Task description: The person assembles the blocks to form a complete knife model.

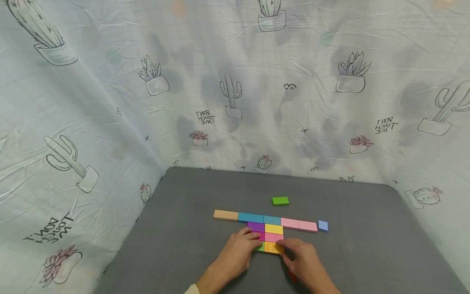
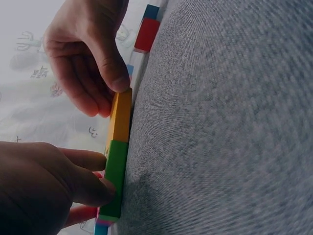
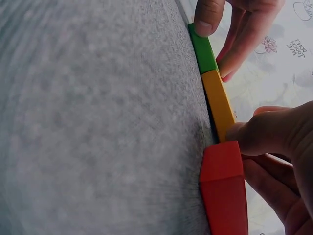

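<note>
Small coloured blocks lie side by side in a patch on the dark grey table. My left hand [image 1: 235, 249] is at its left side, thumb against the near face of the green block [image 2: 116, 178] and fingers over the magenta block [image 1: 262, 236] and near the purple block [image 1: 256, 226]. At the right end of the orange block [image 1: 272, 247] my right hand [image 1: 304, 257] pinches with thumb and finger. The orange block touches the green one end to end. Behind it lie a pink block [image 1: 273, 237] and a yellow block [image 1: 273, 228].
A row with a tan block [image 1: 225, 215], two blue blocks [image 1: 251, 217] and two pink blocks [image 1: 307, 226] adjoins the patch's far side. A small light-blue block [image 1: 323, 226] and a lime-green block [image 1: 280, 201] lie apart. A red block [image 3: 223, 181] sits by my right hand.
</note>
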Tool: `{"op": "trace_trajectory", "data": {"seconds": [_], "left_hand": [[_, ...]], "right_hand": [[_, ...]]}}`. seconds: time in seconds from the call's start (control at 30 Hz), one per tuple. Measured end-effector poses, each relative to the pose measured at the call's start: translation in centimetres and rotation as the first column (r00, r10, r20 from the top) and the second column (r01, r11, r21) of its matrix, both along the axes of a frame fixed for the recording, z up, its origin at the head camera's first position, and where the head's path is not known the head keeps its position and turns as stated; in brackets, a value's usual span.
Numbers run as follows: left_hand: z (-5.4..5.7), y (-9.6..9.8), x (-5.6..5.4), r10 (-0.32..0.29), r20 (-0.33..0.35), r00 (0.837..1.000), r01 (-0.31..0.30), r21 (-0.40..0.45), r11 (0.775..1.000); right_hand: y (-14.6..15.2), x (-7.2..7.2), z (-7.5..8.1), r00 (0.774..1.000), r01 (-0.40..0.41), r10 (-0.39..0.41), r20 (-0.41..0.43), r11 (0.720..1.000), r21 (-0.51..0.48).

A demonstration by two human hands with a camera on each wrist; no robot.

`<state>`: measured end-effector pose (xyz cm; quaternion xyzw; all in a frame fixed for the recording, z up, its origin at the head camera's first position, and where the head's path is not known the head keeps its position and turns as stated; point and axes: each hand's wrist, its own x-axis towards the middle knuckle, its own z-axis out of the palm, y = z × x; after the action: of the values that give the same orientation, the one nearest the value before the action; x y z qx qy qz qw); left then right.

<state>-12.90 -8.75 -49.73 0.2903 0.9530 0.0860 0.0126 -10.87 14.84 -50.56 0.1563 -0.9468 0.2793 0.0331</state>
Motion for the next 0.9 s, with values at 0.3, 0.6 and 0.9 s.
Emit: {"op": "trace_trajectory", "data": {"seconds": [0.3,0.6,0.9], "left_hand": [[0.0,0.2,0.0,0.018,0.031,0.999,-0.017,-0.008,1.000],[0.1,0.2,-0.1,0.002,0.021,1.000,-0.002,-0.004,1.000],[0.1,0.6,-0.1,0.000,0.048,0.999,0.000,0.003,1.000]], "right_hand": [[-0.5,0.0,0.2,0.999,0.025,-0.026,0.048,0.999,0.034],[-0.6,-0.1,-0.1,0.998,0.052,-0.053,0.017,0.998,0.034],[2.4,0.1,0.4,0.982,0.188,-0.184,0.037,0.963,-0.196]]}}
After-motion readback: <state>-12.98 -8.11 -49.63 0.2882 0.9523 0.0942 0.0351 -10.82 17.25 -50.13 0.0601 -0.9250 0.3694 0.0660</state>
